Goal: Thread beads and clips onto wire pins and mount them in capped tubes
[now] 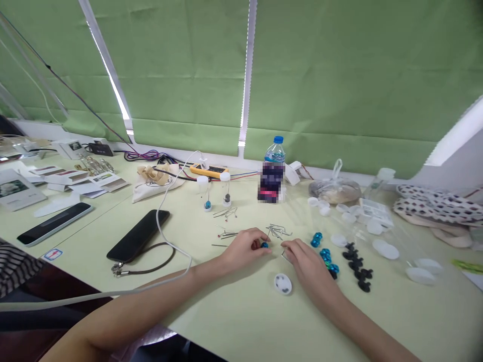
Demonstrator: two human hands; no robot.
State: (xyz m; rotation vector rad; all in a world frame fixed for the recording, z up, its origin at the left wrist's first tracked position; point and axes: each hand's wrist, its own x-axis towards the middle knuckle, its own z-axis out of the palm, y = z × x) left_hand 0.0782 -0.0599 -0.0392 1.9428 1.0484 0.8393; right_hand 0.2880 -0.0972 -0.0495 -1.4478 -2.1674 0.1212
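My left hand is closed in a pinch on a small shiny blue ball, from which a thin metal rod points up. To its right, my right hand pinches a thin bent metal rod just above the table. Several loose metal rods lie behind my hands. In front of them is a round white cap with dark openings. Shiny blue parts sit to the right of my right hand, with black parts beyond them.
Further back stand two clear tubes with white caps, a bottle and a yellow power strip. A white cable crosses my left forearm near a phone. Clear tubes and white discs lie at right.
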